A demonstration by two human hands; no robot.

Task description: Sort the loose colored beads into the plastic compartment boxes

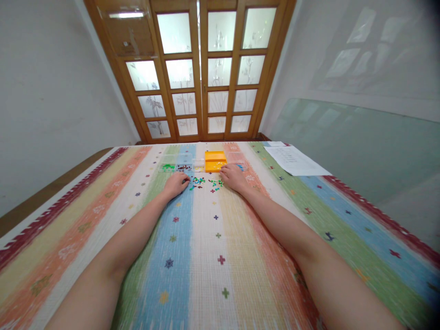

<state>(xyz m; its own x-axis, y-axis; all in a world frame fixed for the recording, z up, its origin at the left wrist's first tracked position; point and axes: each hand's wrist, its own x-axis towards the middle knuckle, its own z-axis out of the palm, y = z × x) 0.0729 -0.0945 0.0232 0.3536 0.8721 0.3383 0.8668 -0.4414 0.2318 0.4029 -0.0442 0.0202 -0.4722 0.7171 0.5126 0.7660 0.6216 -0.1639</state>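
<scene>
My left hand (176,184) rests on the cloth left of a scatter of small multicoloured pieces (198,180). Its thumb and fingertips are drawn together beside a dark spot; whether that is a piece or shadow cannot be made out. Just right of a second loose cluster (216,184), my right hand (233,177) has curled fingers at the front corner of an orange box (215,156). Anything in those fingertips is too small to see. Beyond my left hand, clear boxes hold green pieces (168,167) and dark red pieces (184,168). Blue pieces (240,167) show behind my right hand.
A striped, patterned tablecloth (206,256) covers the table. Printed paper sheets (292,159) lie at the far right. A glass panel (360,146) leans against the right wall, and wooden doors (202,91) with glass panes stand beyond the table's far edge.
</scene>
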